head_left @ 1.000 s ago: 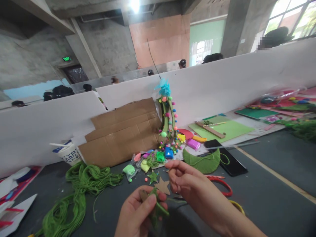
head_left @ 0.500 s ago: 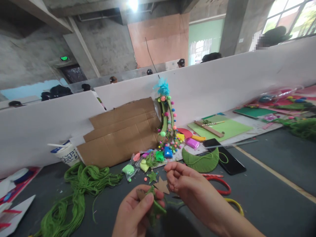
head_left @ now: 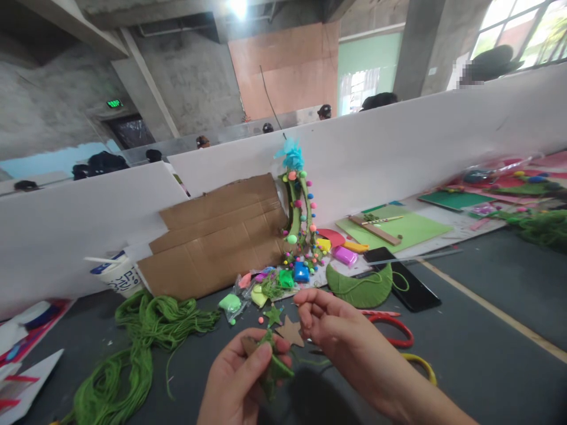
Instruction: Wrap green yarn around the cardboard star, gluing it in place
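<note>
My left hand [head_left: 237, 372] pinches a cardboard star partly wrapped in green yarn [head_left: 277, 369], thumb on top. To its right, my right hand [head_left: 325, 321] is raised with fingers curled and fingertips pressed together; whatever they hold is hidden. A thin green strand [head_left: 310, 361] runs from near the wrapped star and passes behind my right hand. Just beyond the hands lie a bare cardboard star [head_left: 290, 332] and a small green star [head_left: 273, 315]. Red-handled scissors [head_left: 401, 333] and a yellow handle [head_left: 423, 366] show beside my right forearm.
Green yarn skeins [head_left: 146, 342] lie left, near a paper cup [head_left: 121, 277]. Behind are cardboard sheets [head_left: 221, 248], a pompom-covered decoration [head_left: 296, 206] and clay packets [head_left: 301, 272]. A yarn-wrapped crescent [head_left: 361, 289] and a black phone [head_left: 416, 289] lie right. A white partition [head_left: 376, 147] stands behind.
My left hand has shifted slightly left with the wrapped star, which is tilted a little differently. My right hand has barely moved.
</note>
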`<action>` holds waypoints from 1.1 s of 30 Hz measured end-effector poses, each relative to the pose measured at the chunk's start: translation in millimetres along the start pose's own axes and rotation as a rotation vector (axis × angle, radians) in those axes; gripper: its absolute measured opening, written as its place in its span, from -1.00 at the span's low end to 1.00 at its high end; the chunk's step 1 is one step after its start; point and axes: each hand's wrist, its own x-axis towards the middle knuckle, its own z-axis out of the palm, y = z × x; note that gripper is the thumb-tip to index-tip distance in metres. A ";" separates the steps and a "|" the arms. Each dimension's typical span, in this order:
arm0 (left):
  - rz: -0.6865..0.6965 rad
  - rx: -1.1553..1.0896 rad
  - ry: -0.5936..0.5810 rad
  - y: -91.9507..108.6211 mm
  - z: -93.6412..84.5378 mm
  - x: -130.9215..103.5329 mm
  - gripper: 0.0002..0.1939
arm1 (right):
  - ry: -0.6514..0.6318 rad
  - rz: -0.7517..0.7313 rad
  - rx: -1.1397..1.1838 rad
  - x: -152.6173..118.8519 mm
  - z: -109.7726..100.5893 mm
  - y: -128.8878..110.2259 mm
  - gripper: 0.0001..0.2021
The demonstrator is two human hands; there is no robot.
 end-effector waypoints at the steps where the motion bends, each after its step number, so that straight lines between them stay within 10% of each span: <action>1: -0.004 -0.009 -0.002 0.3 0.1 0.2 -0.74 | 0.002 0.005 0.002 -0.4 0.5 -0.4 -0.68; 20: 0.042 -0.002 0.062 -0.7 -1.2 2.3 -0.74 | 0.012 -0.012 -0.022 2.6 -6.6 6.1 -0.57; 33: -0.069 -0.041 -0.078 0.6 -1.5 0.9 -0.75 | -0.032 -0.237 -0.917 -8.6 0.2 -5.6 -0.59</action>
